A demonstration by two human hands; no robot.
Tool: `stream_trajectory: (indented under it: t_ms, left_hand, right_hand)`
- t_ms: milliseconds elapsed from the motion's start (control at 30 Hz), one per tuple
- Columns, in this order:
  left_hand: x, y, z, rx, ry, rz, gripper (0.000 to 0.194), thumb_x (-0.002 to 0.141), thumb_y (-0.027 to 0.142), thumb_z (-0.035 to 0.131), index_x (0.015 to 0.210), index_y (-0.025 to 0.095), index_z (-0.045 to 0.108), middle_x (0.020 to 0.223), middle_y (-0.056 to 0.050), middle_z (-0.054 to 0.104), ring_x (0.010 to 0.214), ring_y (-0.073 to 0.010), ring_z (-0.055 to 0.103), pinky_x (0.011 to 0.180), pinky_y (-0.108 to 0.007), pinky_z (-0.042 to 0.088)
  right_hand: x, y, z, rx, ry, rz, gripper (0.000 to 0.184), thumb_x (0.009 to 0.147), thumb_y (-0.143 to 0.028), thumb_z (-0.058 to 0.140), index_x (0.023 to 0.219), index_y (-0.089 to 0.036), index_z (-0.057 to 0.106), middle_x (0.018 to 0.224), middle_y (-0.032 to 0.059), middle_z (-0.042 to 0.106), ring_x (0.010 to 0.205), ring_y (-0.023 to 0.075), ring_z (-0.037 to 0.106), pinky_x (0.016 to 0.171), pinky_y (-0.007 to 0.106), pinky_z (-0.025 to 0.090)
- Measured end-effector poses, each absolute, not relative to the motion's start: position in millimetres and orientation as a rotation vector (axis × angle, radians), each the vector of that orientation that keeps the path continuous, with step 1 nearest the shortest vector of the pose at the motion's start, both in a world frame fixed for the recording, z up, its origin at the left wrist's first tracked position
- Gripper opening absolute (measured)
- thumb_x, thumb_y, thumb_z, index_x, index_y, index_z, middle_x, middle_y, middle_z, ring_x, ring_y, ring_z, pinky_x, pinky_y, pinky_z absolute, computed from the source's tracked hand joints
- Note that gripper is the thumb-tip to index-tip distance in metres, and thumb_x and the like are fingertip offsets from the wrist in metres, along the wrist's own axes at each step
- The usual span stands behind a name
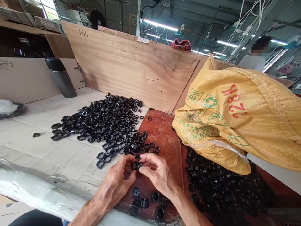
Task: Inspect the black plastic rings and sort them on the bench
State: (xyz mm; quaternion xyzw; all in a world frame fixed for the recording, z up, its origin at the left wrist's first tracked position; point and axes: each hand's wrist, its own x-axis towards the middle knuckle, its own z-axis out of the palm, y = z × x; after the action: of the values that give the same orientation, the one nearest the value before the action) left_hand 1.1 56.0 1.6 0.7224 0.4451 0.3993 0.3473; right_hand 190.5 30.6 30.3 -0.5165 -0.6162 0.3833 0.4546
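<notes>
My left hand [115,179] has its thumb and fingers closed round a black plastic ring [133,166] at the edge of the red board. Right against it, my right hand [157,173] pinches a small black plastic part [139,165] between thumb and fingertips. The two parts meet between the hands; whether they are joined, I cannot tell. Just beyond the fingertips spreads a big heap of black rings [105,117]. Below the hands, several black round pieces, among them a capped one [136,192], lie on the red board [162,130].
A yellow woven sack [263,103] leans at the right, above a dark pile of small black parts [223,185]. A plywood panel [131,62] closes off the back. A dark flask [61,78] stands at the left. Beyond the panel is a person [254,61].
</notes>
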Motion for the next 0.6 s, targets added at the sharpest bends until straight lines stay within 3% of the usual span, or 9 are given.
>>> stream_trajectory:
  t_ms: [167, 367, 600]
  left_hand:
    - [-1, 54, 3, 1.711, 1.002, 1.020, 0.029, 0.086, 0.021, 0.064, 0.114, 0.028, 0.056, 0.105, 0.000, 0.075, 0.087, -0.0165, 0.078, 0.079, -0.029, 0.066]
    - [-3, 53, 7, 1.556, 0.921, 1.049, 0.024, 0.087, 0.026, 0.069, 0.110, 0.024, 0.060, 0.106, -0.004, 0.077, 0.089, -0.0201, 0.080, 0.078, -0.031, 0.068]
    - [-10, 56, 8, 1.889, 0.917, 1.132, 0.018, 0.089, 0.028, 0.073, 0.107, 0.029, 0.071, 0.110, 0.000, 0.078, 0.098, -0.0184, 0.078, 0.087, -0.027, 0.064]
  right_hand:
    - [185, 27, 31, -1.226, -1.625, 0.757, 0.014, 0.086, -0.018, 0.074, 0.100, -0.020, 0.075, 0.096, 0.0025, 0.071, 0.082, 0.0155, 0.067, 0.075, 0.024, 0.052]
    - [184, 26, 33, -1.239, -1.599, 0.753, 0.014, 0.084, -0.018, 0.076, 0.098, -0.020, 0.074, 0.092, 0.0015, 0.072, 0.081, 0.0156, 0.067, 0.075, 0.024, 0.051]
    - [182, 22, 25, -1.258, -1.590, 0.728, 0.030, 0.090, -0.029, 0.073, 0.118, -0.022, 0.066, 0.092, 0.0019, 0.072, 0.078, 0.0155, 0.069, 0.073, 0.023, 0.054]
